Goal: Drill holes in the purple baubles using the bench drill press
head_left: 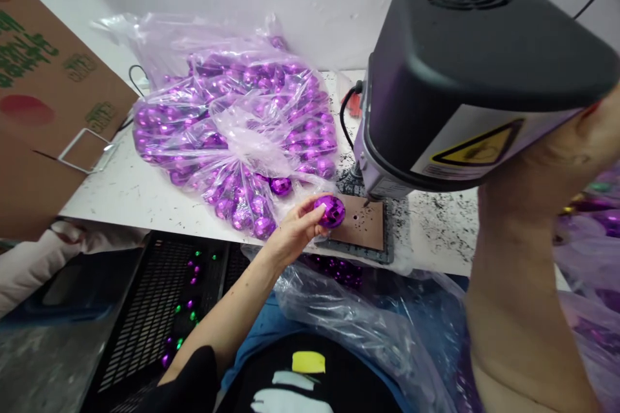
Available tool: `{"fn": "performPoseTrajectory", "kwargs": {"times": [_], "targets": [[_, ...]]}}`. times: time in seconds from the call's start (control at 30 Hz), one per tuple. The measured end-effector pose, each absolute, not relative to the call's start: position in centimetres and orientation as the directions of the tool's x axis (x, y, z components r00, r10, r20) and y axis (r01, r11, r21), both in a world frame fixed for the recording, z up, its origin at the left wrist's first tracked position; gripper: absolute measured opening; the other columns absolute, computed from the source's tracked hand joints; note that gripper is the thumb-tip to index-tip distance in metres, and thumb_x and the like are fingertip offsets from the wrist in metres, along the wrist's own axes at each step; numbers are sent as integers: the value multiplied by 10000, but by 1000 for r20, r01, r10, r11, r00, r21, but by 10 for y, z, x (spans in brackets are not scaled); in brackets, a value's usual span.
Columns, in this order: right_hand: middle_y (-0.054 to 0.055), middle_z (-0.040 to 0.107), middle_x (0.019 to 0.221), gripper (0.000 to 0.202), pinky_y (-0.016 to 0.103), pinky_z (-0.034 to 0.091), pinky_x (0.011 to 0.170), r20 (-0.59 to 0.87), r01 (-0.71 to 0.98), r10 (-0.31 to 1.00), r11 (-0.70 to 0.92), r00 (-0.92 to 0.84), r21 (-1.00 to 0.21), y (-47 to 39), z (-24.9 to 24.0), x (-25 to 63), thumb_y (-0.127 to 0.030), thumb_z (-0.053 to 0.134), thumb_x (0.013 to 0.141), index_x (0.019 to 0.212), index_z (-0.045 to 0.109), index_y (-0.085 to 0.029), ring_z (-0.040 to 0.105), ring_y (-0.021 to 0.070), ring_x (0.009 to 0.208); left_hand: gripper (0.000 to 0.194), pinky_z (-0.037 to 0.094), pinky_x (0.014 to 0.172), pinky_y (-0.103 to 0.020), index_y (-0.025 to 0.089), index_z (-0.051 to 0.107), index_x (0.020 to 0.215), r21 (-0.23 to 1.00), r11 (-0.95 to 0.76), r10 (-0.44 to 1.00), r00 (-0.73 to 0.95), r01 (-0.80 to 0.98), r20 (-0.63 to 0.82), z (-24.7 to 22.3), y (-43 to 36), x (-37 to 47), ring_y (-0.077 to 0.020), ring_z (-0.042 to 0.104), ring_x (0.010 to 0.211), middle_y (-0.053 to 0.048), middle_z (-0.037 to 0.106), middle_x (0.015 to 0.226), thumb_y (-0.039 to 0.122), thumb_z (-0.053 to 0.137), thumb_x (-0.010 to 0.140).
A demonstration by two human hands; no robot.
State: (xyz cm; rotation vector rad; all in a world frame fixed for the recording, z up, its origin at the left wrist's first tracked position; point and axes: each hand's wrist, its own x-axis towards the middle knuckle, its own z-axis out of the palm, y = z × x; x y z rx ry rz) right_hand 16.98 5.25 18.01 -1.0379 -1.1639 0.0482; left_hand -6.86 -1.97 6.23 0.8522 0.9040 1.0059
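Between thumb and fingers, my left hand grips a shiny purple faceted ball at the left part of a brown board. The board has a small hole and dark shavings on it, and lies on the base of a black-topped machine. My right hand is raised at the machine's right side; its fingers are hidden behind the housing. To the left of the machine, a clear plastic bag full of purple balls lies on the table, with one ball at its opening.
A cardboard box stands at the left. Below the white table are a black crate with green and purple beads and a plastic sheet. More purple items in plastic lie at the right. A person's sleeve shows far left.
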Motion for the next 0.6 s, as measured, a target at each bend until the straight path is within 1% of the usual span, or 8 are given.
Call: {"fn": "performPoseTrajectory", "kwargs": {"times": [0.07, 0.1, 0.2, 0.23, 0.3, 0.43, 0.6], "targets": [[-41, 398, 662, 574, 224, 291, 639, 753, 491, 492, 571, 437, -658, 54, 182, 168, -653, 498, 820, 684, 482, -96, 510, 20, 736, 520, 507, 650, -260, 183, 630, 1198, 908, 317, 930, 277, -275, -241, 54, -24, -62, -166, 636, 854, -104, 660, 1121, 509, 725, 805], [-38, 365, 648, 580, 215, 286, 624, 769, 509, 478, 576, 424, -640, 54, 182, 168, -657, 491, 831, 679, 471, -97, 476, 16, 700, 517, 518, 681, -268, 186, 619, 1209, 924, 299, 933, 275, -238, -231, 50, -25, -59, -180, 640, 902, -100, 658, 1135, 510, 711, 817], [-45, 282, 607, 589, 207, 290, 621, 790, 537, 475, 581, 387, -612, 54, 181, 168, -658, 468, 851, 663, 433, -101, 353, -4, 614, 490, 526, 871, -325, 209, 575, 1261, 988, 145, 965, 226, -44, -131, 37, -26, -50, -216, 616, 1091, -77, 649, 1206, 483, 661, 864], [-47, 268, 600, 592, 208, 297, 638, 791, 547, 476, 573, 384, -610, 54, 181, 168, -661, 455, 851, 659, 426, -101, 333, -8, 609, 476, 505, 940, -345, 216, 561, 1277, 996, 82, 975, 203, 35, -88, 33, -26, -47, -219, 601, 1135, -70, 645, 1226, 471, 639, 883], [-46, 261, 597, 600, 216, 318, 685, 783, 552, 483, 557, 391, -620, 53, 182, 168, -669, 438, 839, 656, 429, -99, 353, -8, 631, 447, 455, 1027, -378, 224, 540, 1304, 981, -25, 986, 169, 191, -8, 26, -24, -41, -222, 581, 1178, -68, 634, 1257, 446, 593, 920], [-44, 268, 596, 610, 230, 350, 731, 783, 540, 475, 567, 402, -622, 53, 183, 168, -677, 436, 824, 655, 456, -91, 439, 9, 699, 415, 407, 1059, -424, 228, 525, 1328, 885, -183, 980, 155, 429, 127, 19, -18, -28, -243, 554, 1200, -89, 613, 1286, 410, 553, 957], [-43, 300, 617, 581, 243, 360, 735, 791, 546, 476, 573, 386, -611, 51, 181, 168, -647, 414, 851, 695, 496, -93, 478, 19, 737, 403, 406, 1017, -406, 199, 525, 1314, 768, -300, 954, 190, 565, 233, 17, -13, -14, -240, 561, 1139, -97, 633, 1222, 401, 552, 966]]}}
